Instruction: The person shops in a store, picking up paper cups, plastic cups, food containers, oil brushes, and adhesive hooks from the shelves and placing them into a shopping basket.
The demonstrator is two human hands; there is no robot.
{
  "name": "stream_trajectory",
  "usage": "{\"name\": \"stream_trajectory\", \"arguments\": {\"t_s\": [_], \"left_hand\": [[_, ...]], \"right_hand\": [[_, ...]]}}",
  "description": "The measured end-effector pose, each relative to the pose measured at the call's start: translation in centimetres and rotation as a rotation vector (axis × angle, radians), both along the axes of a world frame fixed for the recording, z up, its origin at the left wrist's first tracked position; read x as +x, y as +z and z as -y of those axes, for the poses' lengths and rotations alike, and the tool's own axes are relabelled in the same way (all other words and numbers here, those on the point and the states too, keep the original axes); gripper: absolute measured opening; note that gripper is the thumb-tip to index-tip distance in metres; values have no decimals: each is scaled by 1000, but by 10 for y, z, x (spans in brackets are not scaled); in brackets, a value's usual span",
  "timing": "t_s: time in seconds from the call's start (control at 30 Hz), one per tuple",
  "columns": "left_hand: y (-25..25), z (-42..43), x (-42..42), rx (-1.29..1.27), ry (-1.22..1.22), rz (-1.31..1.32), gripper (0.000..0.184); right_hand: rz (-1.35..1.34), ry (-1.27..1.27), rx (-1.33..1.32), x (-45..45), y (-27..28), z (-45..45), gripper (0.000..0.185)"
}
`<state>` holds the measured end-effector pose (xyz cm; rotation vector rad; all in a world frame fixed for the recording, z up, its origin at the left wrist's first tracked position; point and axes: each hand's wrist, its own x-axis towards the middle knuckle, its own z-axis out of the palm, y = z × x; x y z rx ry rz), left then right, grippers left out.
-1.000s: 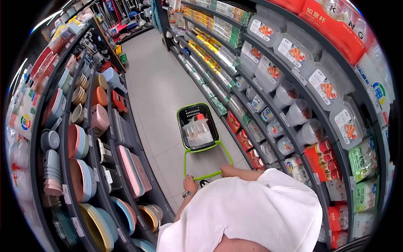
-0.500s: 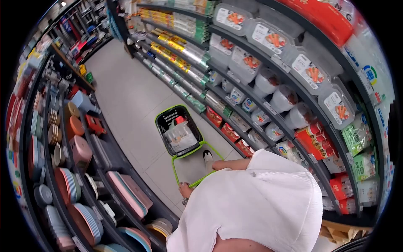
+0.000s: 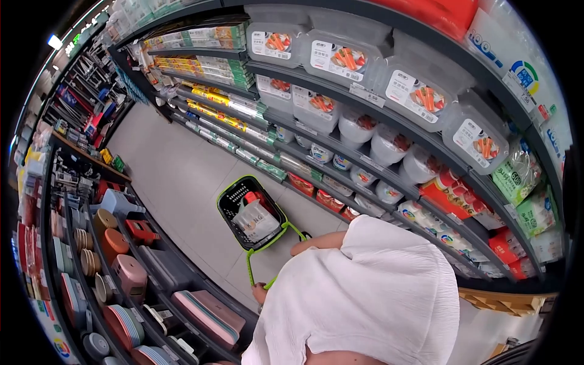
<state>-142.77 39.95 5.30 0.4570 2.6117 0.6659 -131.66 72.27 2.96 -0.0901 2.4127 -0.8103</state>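
My left hand (image 3: 260, 293) is closed around the bright green handle (image 3: 250, 267) of a shopping basket, low at the left side of my white top. The black basket (image 3: 227, 210) with a green rim is on the floor ahead of me. Inside it lies a pale, see-through package (image 3: 257, 221) with large lettering, beside a red item (image 3: 250, 197). My bare right arm (image 3: 322, 244) reaches out from the white sleeve towards the right bar of the handle. The fingers of my right hand cannot be made out.
To the right, a long shelf (image 3: 365, 96) carries clear plastic food boxes (image 3: 347, 56), round tubs (image 3: 389, 145), wrap rolls (image 3: 213, 97) and bagged goods (image 3: 517, 173). Along the left, shelves hold pink bins (image 3: 130, 275), bowls and trays (image 3: 210, 316). Grey tiled floor (image 3: 176, 159) runs between them.
The view has turned, so the right-hand shelf fills more of it. The basket appears slightly lower and nearer to me, and the shoe seen earlier is mostly hidden. My left hand still grips the handle.
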Motion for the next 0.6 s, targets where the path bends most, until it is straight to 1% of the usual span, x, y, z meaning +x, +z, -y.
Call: {"name": "stream_trajectory", "arguments": {"t_s": [0.07, 0.1, 0.13, 0.17, 0.2, 0.27, 0.3, 0.33, 0.37, 0.4, 0.47, 0.5, 0.6], "left_hand": [[-23, -3, 0, 93, 188, 219, 19], [-45, -3, 2, 91, 177, 220, 19], [-68, -1, 5, 7, 30, 113, 21], [-77, 1, 7, -75, -116, 4, 23], [-78, -4, 8, -74, -121, 2, 23], [-80, -21, 11, 21, 348, 404, 24], [-79, -19, 19, 27, 346, 404, 24], [-79, -13, 27, -19, 68, 204, 24], [-79, -7, 34, -64, -207, 1, 24], [-68, -5, 41, -59, -209, 1, 24], [-29, -4, 60, -68, -305, 3, 22], [-6, -7, 73, -75, -295, -28, 18], [6, 3, 106, -3, -289, -73, 17]], "right_hand": [[-2, -28, 31, 5, -13, -6, 22], [-2, -41, 44, 9, -15, -9, 22], [-5, -53, 58, 12, -21, -12, 23], [-12, -63, 68, 14, -30, -14, 23], [-13, -68, 70, 19, -37, -15, 23], [-75, -93, 181, 30, -29, -19, 25], [-76, -94, 187, 37, -24, -19, 25], [-88, -141, 192, 44, 20, -16, 26], [-101, -187, 197, 50, 52, -13, 26], [-100, -188, 202, 57, 65, -9, 26], [-78, -179, 276, 76, 74, 3, 25], [-71, -183, 280, 84, 75, 7, 25], [-12, -207, 252, 108, 84, 23, 24]]}}
